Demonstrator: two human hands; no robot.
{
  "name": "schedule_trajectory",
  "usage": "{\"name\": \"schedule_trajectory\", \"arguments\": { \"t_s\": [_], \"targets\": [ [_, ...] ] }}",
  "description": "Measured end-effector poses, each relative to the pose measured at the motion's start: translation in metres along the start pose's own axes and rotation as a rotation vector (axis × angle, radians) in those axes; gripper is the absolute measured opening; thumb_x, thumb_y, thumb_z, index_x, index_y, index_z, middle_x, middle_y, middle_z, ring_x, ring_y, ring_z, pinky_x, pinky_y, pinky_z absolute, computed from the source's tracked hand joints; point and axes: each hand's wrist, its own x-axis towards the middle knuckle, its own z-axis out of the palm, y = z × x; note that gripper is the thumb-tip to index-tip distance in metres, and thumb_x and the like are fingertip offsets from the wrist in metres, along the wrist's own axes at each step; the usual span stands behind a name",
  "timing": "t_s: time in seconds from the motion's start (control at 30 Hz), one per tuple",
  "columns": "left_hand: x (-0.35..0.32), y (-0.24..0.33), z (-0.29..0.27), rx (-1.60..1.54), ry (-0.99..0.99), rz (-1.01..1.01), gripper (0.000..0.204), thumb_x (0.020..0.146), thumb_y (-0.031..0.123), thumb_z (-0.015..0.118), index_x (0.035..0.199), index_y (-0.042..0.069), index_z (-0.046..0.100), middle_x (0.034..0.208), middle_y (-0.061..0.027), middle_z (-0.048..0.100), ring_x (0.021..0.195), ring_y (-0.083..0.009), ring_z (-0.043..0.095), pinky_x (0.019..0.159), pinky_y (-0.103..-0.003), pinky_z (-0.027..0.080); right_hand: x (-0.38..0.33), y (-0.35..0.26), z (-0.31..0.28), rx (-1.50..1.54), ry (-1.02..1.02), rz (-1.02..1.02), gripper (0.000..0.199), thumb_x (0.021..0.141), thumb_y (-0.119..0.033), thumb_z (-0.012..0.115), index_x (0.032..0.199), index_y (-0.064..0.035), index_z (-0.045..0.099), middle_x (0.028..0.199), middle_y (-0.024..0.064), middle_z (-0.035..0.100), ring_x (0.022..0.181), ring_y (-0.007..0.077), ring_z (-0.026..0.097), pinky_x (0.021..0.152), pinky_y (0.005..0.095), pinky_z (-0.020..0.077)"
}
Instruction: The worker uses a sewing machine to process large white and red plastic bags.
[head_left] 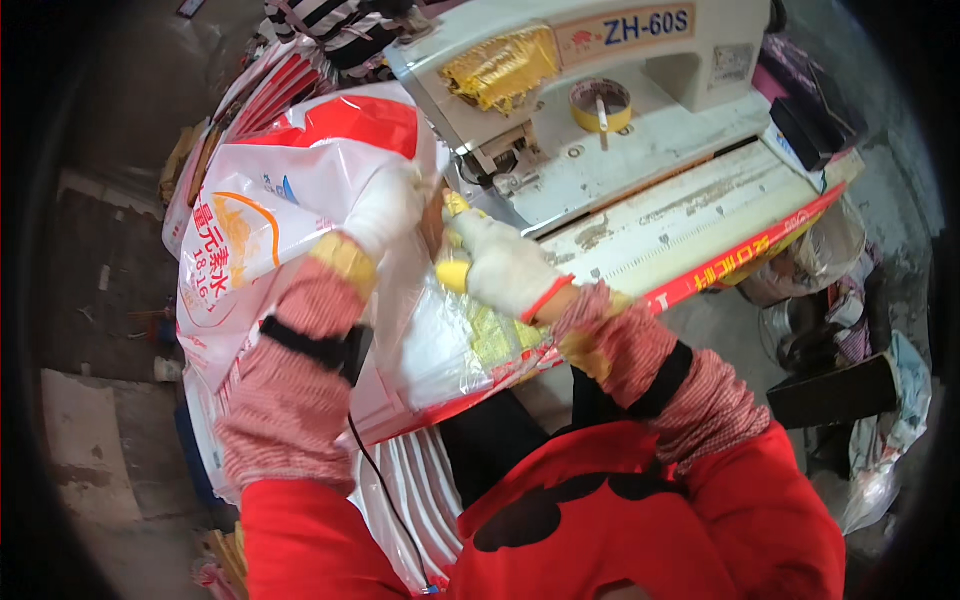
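Note:
A large white plastic bag (290, 165) with red and orange printing spreads over the left end of the sewing machine's bed. My left hand (385, 208), in a white glove, is closed on the upper part of this bag; its fingertips are partly hidden. Close by, my right hand (500, 265), in a white glove with yellow fingertips, is curled near the needle area. A narrow brownish strip shows beside its fingers, and what they grip is unclear. Just beyond both hands stands the pale industrial sewing machine (640, 85), its needle end (500, 160) above them.
A yellow tape roll (601, 106) rests on the machine's bed. Crumpled yellow sheeting (500, 70) is stuck to its head. Stacked white bags (420, 490) hang below the table's red-taped front edge (740, 258). Buckets (825, 250) and a dark box (835, 395) stand at right.

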Motion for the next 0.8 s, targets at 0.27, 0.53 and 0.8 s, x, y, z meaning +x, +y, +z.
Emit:
{"name": "schedule_trajectory", "arguments": {
  "t_s": [0.27, 0.53, 0.8],
  "targets": [
    [-0.197, 0.097, -0.149, 0.812, 0.098, 0.249, 0.010, 0.071, -0.001, 0.060, 0.078, 0.005, 0.062, 0.091, -0.0103, 0.063, 0.093, -0.0294, 0.059, 0.084, -0.041, 0.046, 0.043, -0.033, 0.027, -0.617, 0.020, -0.153, 0.023, 0.081, -0.016, 0.052, 0.100, -0.0081, 0.063, 0.102, 0.0133, 0.064, 0.109, 0.0314, 0.054, 0.096, 0.0457, 0.0374],
    [-0.250, 0.032, -0.180, 0.011, 0.514, -0.159, 0.049, 0.079, 0.009, 0.068, 0.125, 0.003, 0.051, 0.126, -0.0116, 0.053, 0.110, -0.0204, 0.055, 0.083, -0.031, 0.051, 0.002, -0.095, 0.023, 0.097, 0.055, -0.507, 0.019, 0.086, -0.017, 0.061, 0.099, -0.0037, 0.065, 0.076, 0.0153, 0.064, 0.071, 0.0232, 0.064, 0.064, 0.0330, 0.0499],
    [-0.284, -0.105, -0.060, 0.877, -0.059, -0.436, 0.021, 0.080, 0.014, 0.057, 0.100, 0.012, 0.062, 0.079, -0.0096, 0.065, 0.072, -0.0275, 0.065, 0.060, -0.039, 0.051, -0.012, -0.027, 0.022, 0.323, 0.127, 0.267, 0.028, 0.083, -0.010, 0.059, 0.110, -0.0035, 0.064, 0.087, 0.0087, 0.066, 0.078, 0.0162, 0.061, 0.069, 0.0275, 0.0479]
  ]
}}
